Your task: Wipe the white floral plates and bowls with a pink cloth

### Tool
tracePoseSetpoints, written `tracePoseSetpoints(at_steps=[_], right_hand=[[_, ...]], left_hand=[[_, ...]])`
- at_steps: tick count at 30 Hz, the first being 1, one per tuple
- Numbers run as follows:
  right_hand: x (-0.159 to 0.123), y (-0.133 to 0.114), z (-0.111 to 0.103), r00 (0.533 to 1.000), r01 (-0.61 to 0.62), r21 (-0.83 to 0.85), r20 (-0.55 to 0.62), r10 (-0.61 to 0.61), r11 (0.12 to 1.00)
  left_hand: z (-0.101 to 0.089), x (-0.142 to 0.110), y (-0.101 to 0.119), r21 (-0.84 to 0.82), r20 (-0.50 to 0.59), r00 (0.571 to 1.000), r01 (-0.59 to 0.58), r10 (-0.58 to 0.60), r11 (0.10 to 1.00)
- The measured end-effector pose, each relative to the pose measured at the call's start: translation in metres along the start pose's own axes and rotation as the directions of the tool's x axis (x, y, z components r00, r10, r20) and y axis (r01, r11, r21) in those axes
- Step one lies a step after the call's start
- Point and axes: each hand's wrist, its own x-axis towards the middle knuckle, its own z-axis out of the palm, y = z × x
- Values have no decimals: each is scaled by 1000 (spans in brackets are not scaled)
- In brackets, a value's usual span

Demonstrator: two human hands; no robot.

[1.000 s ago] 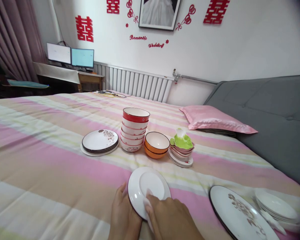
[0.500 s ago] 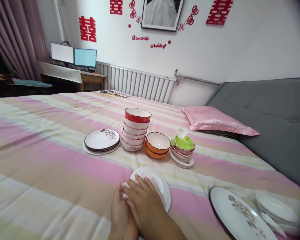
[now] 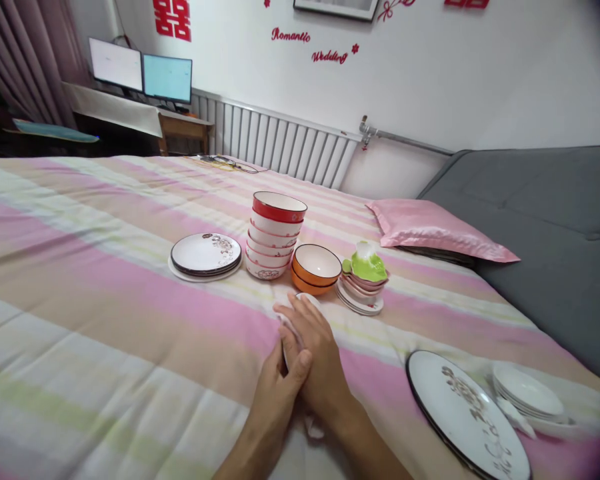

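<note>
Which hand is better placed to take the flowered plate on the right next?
The right hand, probably: it is nearer the flowered plate, and the left hand is farther off. Both are busy with a white plate, though.

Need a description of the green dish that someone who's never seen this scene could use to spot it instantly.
On the striped bedspread, find the pink pillow. Nearer the camera, right of the orange bowls, is a low stack of pale dishes. The green dish tops it: wavy-edged, the only green crockery in view.
</note>
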Motion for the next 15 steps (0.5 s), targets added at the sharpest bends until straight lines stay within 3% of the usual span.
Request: tracePoseSetpoints(at_steps=[5, 10, 15], right_hand=[[5, 6, -16, 994, -21, 176, -98, 39, 984], [11, 20, -24, 980, -64, 391, -149, 132, 918], [16, 36, -33, 942, -140, 464, -209, 262, 875]], left_hand=[[-4, -1, 0, 225, 243, 970, -85, 28, 971], [-2, -2, 6, 360, 357, 932, -195, 58, 912], [0, -3, 11, 383, 437, 899, -185, -1, 905]])
